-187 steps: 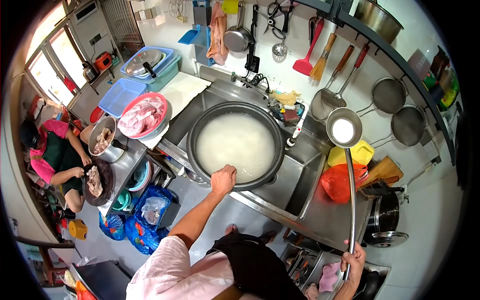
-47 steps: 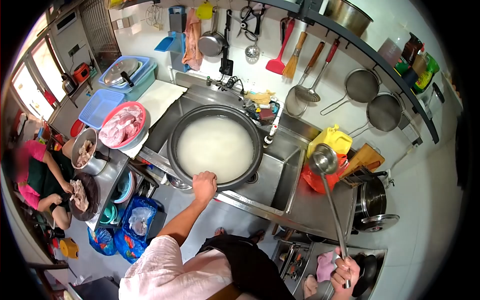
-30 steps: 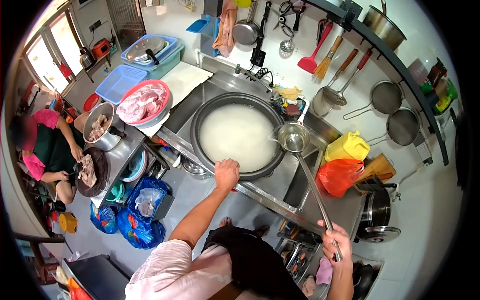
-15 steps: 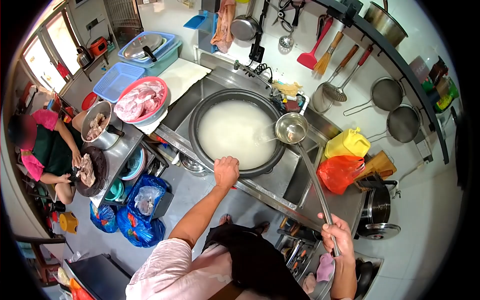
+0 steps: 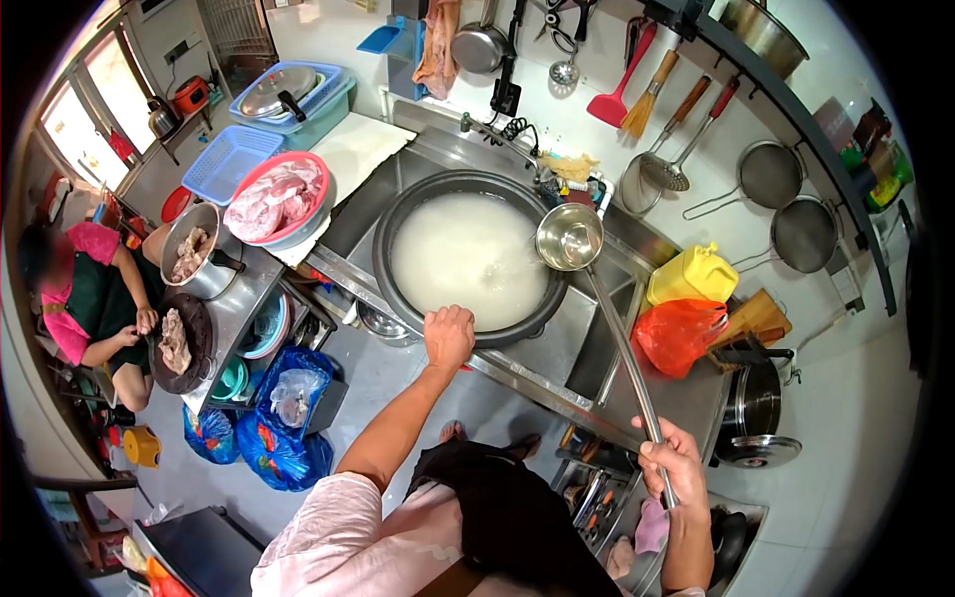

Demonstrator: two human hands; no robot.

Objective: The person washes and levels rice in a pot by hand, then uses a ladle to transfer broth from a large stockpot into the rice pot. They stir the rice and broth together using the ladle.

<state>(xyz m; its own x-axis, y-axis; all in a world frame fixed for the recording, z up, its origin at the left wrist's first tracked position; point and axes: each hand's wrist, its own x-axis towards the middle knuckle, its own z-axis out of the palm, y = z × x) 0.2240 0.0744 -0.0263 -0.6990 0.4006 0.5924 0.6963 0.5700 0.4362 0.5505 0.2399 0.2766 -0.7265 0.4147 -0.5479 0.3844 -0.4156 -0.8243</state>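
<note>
My right hand (image 5: 670, 460) is closed around the handle of a long metal ladle (image 5: 622, 343). The ladle's bowl hangs over the right rim of a big dark basin (image 5: 393, 298), which sits on the steel sink. Cloudy whitish water (image 5: 458, 254) fills much of the basin, with ripples and bubbles near its middle. At the basin's near rim, my left hand (image 5: 450, 335) rests with its fingers curled over the edge.
To the left, a red-rimmed bowl (image 5: 320, 204) holds raw meat beside a blue basket (image 5: 214, 164). A co-worker (image 5: 104, 298) sits at a chopping board (image 5: 199, 343) with meat on it. A yellow jug (image 5: 691, 276) and red plastic bag (image 5: 676, 333) stand right of the sink.
The ladle's bowl has shifted slightly left and away from me; the water spilling from its lip no longer shows clearly. The co-worker's hands have drawn together, off the meat. My left hand stays put.
</note>
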